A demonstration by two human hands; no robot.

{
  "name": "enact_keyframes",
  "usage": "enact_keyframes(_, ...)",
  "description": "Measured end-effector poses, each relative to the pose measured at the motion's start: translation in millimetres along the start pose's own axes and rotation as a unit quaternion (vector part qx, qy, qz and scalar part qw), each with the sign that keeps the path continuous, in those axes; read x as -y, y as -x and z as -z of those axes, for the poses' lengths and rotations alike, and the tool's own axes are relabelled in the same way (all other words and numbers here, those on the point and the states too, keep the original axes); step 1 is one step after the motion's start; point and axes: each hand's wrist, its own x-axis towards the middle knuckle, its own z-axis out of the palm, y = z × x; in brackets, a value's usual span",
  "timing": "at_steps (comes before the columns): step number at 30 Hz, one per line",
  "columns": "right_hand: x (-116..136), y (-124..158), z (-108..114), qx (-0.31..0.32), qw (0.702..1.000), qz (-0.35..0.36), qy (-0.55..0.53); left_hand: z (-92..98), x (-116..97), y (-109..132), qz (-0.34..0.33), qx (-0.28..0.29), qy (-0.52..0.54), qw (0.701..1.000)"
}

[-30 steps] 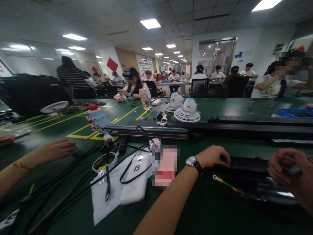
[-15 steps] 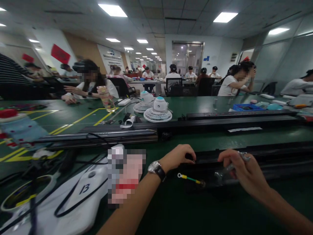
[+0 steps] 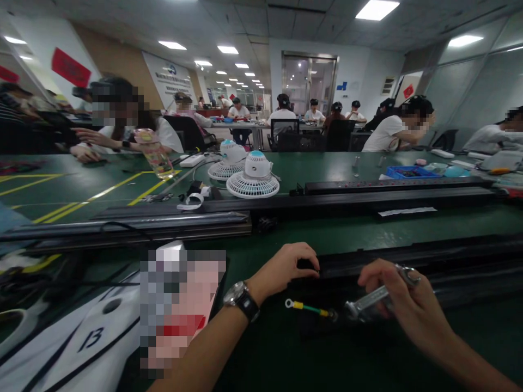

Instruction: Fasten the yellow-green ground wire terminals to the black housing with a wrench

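Note:
My right hand (image 3: 402,294) is closed round a silver wrench (image 3: 370,300), whose near jaw points left, low over the black rail. My left hand (image 3: 296,264), with a watch on its wrist, is at the left end of a long black rail (image 3: 408,253). Its thumb and fingertips come together there in a pinch; what they hold, if anything, is too small to make out. Below it a short green and yellow wire (image 3: 310,308) with a ring terminal sticks out from the rail, its right end close to the wrench jaw.
A black power strip (image 3: 392,187) and another long rail (image 3: 351,204) lie across the green table. Two white fans (image 3: 253,177) stand behind them. On the left are a white board marked 13 (image 3: 93,337), dark cables and metal bars (image 3: 163,223). Other people sit farther back.
The camera view has turned slightly to the right, so objects on the left slide leftward. The wrench shows more clearly in my right hand. Both hands keep nearly the same pose.

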Motion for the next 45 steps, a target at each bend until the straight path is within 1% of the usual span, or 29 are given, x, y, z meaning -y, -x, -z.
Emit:
enact_keyframes(4,9.0,-1.2,-2.1,0.037,0.999,-0.01,0.022,-3.0,2.2,-0.9,0.004,0.001,0.018,1.0)
enact_keyframes(8,15.1,-3.8,-3.1,0.076,0.994,-0.061,0.052,-1.2,2.2,-0.1,0.0,0.009,0.021,1.0)
enact_keyframes(12,18.1,-6.4,1.4,0.102,0.986,-0.107,0.074,1.7,0.7,-0.3,-0.007,0.019,0.017,1.0)
enact_keyframes(16,17.9,-8.8,6.7,0.121,0.98,-0.121,0.097,2.7,0.1,-2.3,-0.014,0.023,0.017,0.999)
enact_keyframes(18,17.1,-9.3,7.7,0.117,0.98,-0.12,0.104,1.6,0.5,-3.1,-0.017,0.02,0.018,1.0)
enact_keyframes(23,15.0,-7.9,9.4,0.077,0.986,-0.102,0.104,-3.2,2.3,-4.7,-0.025,0.006,0.02,0.999)
enact_keyframes(26,15.8,-6.1,12.2,0.064,0.989,-0.077,0.112,-4.1,3.4,-5.8,-0.031,0.001,0.021,0.999)
enact_keyframes(27,16.6,-5.7,13.0,0.07,0.988,-0.066,0.121,-4.0,3.6,-6.3,-0.033,0.001,0.022,0.999)
enact_keyframes(29,18.6,-5.7,13.9,0.105,0.983,-0.054,0.14,-3.7,3.9,-7.2,-0.038,-0.001,0.022,0.999)
enact_keyframes(31,20.0,-6.4,14.2,0.15,0.975,-0.06,0.15,-3.9,3.8,-8.3,-0.043,-0.001,0.021,0.999)
enact_keyframes(33,20.2,-7.3,14.7,0.175,0.972,-0.069,0.144,-4.9,3.6,-9.7,-0.045,-0.001,0.021,0.999)
enact_keyframes(37,18.4,-8.1,17.9,0.168,0.974,-0.053,0.142,-8.5,4.1,-13.3,-0.05,-0.007,0.02,0.999)
enact_keyframes(45,19.4,-6.4,17.6,0.197,0.961,-0.029,0.193,-9.7,4.6,-16.3,-0.055,-0.007,0.004,0.998)
